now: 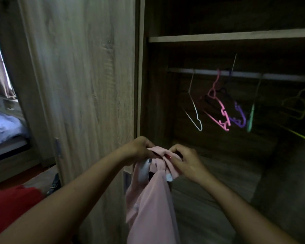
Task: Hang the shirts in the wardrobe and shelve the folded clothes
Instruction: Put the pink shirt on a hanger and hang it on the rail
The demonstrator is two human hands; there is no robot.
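- Here, the left hand (141,148) is below the rail (236,75) and a little past its left end. Its grip is clenched on the bunched top of the pink shirt (151,205), with the fingers curled over the fabric.
- The right hand (185,161) is also below the rail, under its left end. Its grip pinches the same bunched top, with thumb and fingers closed on the cloth.
- The pink shirt hangs down from both hands, well below the rail, and it is not on the rail.
- A pale curved piece (145,169) shows inside the top of the shirt, below the rail. I cannot tell what it is.
- On the rail hang bare hangers, from its left end: a white hanger (195,110), a pink hanger (218,106), a purple hanger (239,115), a green hanger (250,118) and a yellow hanger (296,106).
- A dark hanger (224,90) is behind the pink one, but it is blurred.
- A shelf (227,36) runs above the rail.
- The wardrobe door (81,85) stands to the left of the rail.
- A bed (5,127) is far to the left of the rail and lower.
- A red cloth (11,205) lies far below the rail, to its left.
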